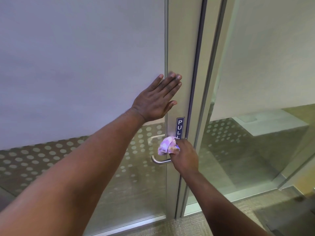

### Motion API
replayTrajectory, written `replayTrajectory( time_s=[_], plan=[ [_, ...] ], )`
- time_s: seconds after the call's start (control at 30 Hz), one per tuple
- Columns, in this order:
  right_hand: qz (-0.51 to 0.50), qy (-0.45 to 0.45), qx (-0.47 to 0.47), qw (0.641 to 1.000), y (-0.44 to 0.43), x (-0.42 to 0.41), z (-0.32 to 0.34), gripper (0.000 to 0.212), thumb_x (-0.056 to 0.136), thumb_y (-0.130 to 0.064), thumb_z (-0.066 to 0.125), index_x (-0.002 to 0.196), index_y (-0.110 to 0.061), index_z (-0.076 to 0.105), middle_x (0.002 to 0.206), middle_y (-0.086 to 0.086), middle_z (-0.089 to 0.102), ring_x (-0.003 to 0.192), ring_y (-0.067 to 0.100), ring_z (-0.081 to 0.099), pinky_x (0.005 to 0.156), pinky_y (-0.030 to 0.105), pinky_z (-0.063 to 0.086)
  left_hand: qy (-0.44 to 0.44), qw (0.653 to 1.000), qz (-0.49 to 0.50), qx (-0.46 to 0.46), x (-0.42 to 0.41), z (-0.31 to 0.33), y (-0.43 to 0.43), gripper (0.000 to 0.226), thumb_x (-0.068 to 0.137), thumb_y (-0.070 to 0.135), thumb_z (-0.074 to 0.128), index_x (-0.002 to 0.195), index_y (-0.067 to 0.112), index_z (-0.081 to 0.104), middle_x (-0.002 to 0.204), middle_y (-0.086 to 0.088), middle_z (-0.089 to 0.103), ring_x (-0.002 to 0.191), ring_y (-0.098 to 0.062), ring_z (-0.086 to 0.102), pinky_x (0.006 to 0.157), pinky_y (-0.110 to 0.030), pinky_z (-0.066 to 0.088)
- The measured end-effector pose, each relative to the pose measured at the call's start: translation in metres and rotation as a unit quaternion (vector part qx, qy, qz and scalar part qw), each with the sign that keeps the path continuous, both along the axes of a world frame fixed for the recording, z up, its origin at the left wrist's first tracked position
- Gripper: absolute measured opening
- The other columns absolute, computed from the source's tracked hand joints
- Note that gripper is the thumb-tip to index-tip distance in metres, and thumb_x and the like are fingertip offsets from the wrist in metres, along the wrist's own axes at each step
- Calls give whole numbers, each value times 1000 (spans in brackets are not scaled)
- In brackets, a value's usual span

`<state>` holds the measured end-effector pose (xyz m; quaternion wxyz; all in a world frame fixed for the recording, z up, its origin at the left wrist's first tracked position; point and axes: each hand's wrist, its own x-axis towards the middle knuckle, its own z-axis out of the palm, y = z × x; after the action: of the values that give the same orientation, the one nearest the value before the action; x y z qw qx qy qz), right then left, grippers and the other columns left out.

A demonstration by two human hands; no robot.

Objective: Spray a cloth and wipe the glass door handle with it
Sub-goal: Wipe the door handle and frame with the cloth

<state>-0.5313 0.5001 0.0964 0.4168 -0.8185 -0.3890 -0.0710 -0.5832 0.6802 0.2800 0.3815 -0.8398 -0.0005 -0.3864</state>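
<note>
Right hand (185, 156) fingers bunch cloth (167, 145), hiding handle (161, 161) base; left hand (157, 99) flat.

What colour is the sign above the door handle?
The PULL sign is dark blue with white letters, seen in the head view, just above the cloth.

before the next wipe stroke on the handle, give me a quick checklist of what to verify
1. Cloth gripped in right hand: ok.
2. Cloth touching the door handle: not ok, it sits just above the lever, at the door frame.
3. Left hand flat, bracing the door: ok.
4. Lever free of obstruction: ok.
5. Cloth damp from spraying: cannot tell.
6. PULL sticker clear of the cloth: not ok, its lower end is covered.
</note>
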Motion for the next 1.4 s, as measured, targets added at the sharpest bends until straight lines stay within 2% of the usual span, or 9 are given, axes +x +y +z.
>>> replayTrajectory(
  time_s=[0.07,0.2,0.37,0.6,0.7,0.8,1.0,1.23,1.4],
  plan=[
    [21,-43,-65,997,5,7,4,48,66,-3,74,113,-14,75,112,6,71,100,33,67,82,42,53,0,1000,1,2,0,-1,1,62,113,43,30,162,5,27,170,-14,26,159,-28,22,130,-42,-2],
    [37,-92,-127,987,13,9,4,48,57,-11,88,103,-16,76,105,5,71,94,33,66,76,37,47,-2,1000,3,4,-2,0,1,62,113,43,30,162,5,27,170,-14,27,158,-28,23,130,-42,-2],
    [59,-124,-69,988,17,17,8,54,35,-12,93,86,-10,75,86,8,68,76,35,65,64,36,49,0,1000,-1,4,-2,0,-2,62,112,42,33,161,5,30,169,-14,29,158,-28,25,130,-44,5],
    [55,-174,1,983,16,35,32,57,42,-12,90,97,-14,78,99,8,70,85,34,64,70,37,49,1,1000,-5,5,-2,1,-3,57,113,34,31,162,4,28,169,-15,28,158,-29,24,130,-45,9],
    [47,-200,34,978,15,39,55,49,54,-19,76,103,-17,78,104,7,71,89,34,64,72,38,49,-4,1000,-7,9,-3,1,-3,56,112,29,35,161,4,30,168,-15,30,157,-29,26,130,-46,11],
    [35,-200,69,977,14,41,76,52,60,-26,65,110,-18,78,110,5,71,96,33,65,77,40,53,-3,1000,-5,10,-3,1,-4,55,111,27,35,161,4,30,169,-15,29,158,-29,25,129,-46,12],
    [40,-172,85,981,12,47,87,68,48,-12,87,115,-16,78,118,5,70,105,32,65,84,39,55,-7,1000,-12,2,-5,0,-3,56,110,24,38,161,4,31,169,-15,29,158,-29,25,130,-45,10],
    [39,-232,85,968,13,54,65,52,62,-5,66,110,-18,78,115,4,71,101,32,64,80,38,53,-8,1000,-16,-3,-4,-1,-2,55,110,26,38,161,5,31,169,-14,30,158,-28,25,131,-45,9],
    [45,-190,45,980,8,53,28,54,52,-4,79,103,-20,76,110,2,69,97,30,62,73,34,51,-4,1000,-19,-10,-4,-2,-1,55,111,26,36,161,5,30,169,-14,29,158,-28,24,131,-45,9]
  ],
)
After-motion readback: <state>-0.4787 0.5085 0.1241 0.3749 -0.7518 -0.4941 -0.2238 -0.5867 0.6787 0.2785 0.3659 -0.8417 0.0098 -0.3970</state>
